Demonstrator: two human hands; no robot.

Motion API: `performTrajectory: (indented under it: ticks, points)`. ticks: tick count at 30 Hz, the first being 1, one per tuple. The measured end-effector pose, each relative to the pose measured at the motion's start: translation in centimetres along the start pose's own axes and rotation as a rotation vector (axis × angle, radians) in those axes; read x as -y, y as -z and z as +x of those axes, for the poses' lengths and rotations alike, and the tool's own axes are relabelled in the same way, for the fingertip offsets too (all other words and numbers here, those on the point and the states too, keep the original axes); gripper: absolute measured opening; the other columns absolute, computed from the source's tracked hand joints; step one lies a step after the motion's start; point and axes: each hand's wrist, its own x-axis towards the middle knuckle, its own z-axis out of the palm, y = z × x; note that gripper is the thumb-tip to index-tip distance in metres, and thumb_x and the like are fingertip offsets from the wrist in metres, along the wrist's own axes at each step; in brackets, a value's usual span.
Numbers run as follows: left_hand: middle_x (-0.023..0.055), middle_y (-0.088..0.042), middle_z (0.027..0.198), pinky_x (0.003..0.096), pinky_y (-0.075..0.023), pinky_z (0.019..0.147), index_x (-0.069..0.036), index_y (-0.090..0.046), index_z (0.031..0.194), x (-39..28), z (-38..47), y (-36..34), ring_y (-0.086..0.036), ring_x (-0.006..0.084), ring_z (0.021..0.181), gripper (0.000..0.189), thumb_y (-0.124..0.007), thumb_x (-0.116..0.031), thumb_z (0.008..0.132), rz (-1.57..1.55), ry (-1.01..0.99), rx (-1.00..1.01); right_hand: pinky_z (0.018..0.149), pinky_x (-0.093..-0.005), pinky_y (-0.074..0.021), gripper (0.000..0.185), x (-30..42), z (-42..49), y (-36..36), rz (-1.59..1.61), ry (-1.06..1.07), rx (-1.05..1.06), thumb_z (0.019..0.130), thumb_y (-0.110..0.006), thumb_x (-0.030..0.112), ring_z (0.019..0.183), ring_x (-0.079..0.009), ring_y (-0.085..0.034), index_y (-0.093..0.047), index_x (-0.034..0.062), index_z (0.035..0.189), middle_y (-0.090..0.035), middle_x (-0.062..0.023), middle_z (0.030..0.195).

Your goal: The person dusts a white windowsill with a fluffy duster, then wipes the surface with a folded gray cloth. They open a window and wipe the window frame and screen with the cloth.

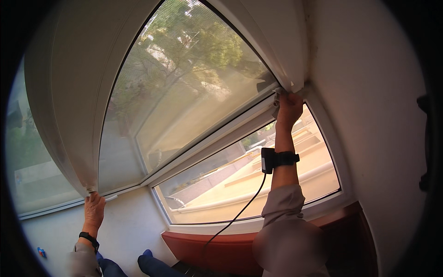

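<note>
My right hand (pixel 290 106) is raised to the lower right corner of a screened window (pixel 183 79) and holds a crumpled pale cloth (pixel 277 97) against its white frame (pixel 266 104). Part of the cloth hides behind the fingers. Lower down, my left hand (pixel 94 210) grips the bottom end of the broad white window post (pixel 74 138) at the left. A small pale bit shows above its fingertips; what it is I cannot tell. A white window handle (pixel 111 198) lies just to the right of those fingers.
Below the screen is a fixed glass pane (pixel 214 187) with a reddish-brown ledge (pixel 214 247) under it. A black cable (pixel 238 214) runs from the band (pixel 277 160) on my right forearm. A wall (pixel 367 104) rises at right. A small blue-and-red object (pixel 42 252) lies at lower left.
</note>
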Motion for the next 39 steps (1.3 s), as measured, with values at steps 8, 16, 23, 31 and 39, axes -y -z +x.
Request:
performTrajectory:
  ticks: [8, 16, 23, 31, 39]
  points:
    - [0.0108, -0.058, 0.103, 0.0462, -0.0435, 0.088, -0.007, -0.057, 0.090, -0.4, 0.2, 0.8, -0.052, 0.0311, 0.116, 0.011, -0.067, -0.009, 0.084, -0.007, -0.007, 0.013, 0.058, -0.0365, -0.0547, 0.029, 0.2, 0.2, -1.3, 0.095, -0.342, 0.044, 0.084, -0.078, 0.030, 0.075, -0.0159, -0.061, -0.064, 0.0064, 0.094, -0.064, -0.0046, 0.087]
    - [0.0090, -0.058, 0.105, 0.0442, -0.0421, 0.087, -0.008, -0.058, 0.090, -0.8, 0.4, 1.0, -0.050, 0.0290, 0.118, 0.008, -0.065, -0.010, 0.087, -0.030, 0.013, 0.018, 0.045, -0.0321, -0.0479, 0.024, 3.9, -1.7, -1.2, 0.229, -0.578, 0.080, 0.087, -0.067, 0.023, 0.058, -0.0145, -0.061, -0.055, 0.0065, 0.075, -0.060, -0.0043, 0.071]
    - [0.0092, -0.058, 0.106, 0.0450, -0.0424, 0.088, -0.009, -0.058, 0.091, -0.1, 0.1, 0.1, -0.051, 0.0293, 0.119, 0.008, -0.065, -0.010, 0.087, -0.007, 0.013, 0.028, 0.058, -0.0330, -0.0612, 0.028, 1.6, -4.3, -0.8, 0.265, -0.606, 0.153, 0.087, -0.076, 0.019, 0.076, -0.0187, -0.068, -0.057, 0.0029, 0.100, -0.066, -0.0104, 0.093]
    - [0.0094, -0.059, 0.106, 0.0457, -0.0431, 0.088, -0.007, -0.059, 0.093, 0.2, -0.1, 0.2, -0.051, 0.0302, 0.118, 0.008, -0.064, -0.008, 0.086, -0.043, 0.023, 0.031, 0.091, -0.0352, -0.0595, 0.017, 8.0, 3.6, 3.3, 0.805, -0.348, 0.138, 0.099, -0.065, 0.012, 0.100, -0.0209, -0.065, -0.061, -0.0033, 0.105, -0.059, -0.0097, 0.111]
    - [0.0091, -0.059, 0.105, 0.0456, -0.0434, 0.088, -0.007, -0.059, 0.096, 0.6, -0.3, -0.5, -0.051, 0.0300, 0.119, 0.012, -0.064, -0.007, 0.084, -0.016, -0.007, 0.006, 0.091, -0.0351, -0.0579, 0.020, 16.5, 0.2, -0.3, 0.796, -0.157, 0.106, 0.095, -0.067, 0.008, 0.101, -0.0212, -0.066, -0.059, -0.0017, 0.111, -0.064, -0.0118, 0.109]
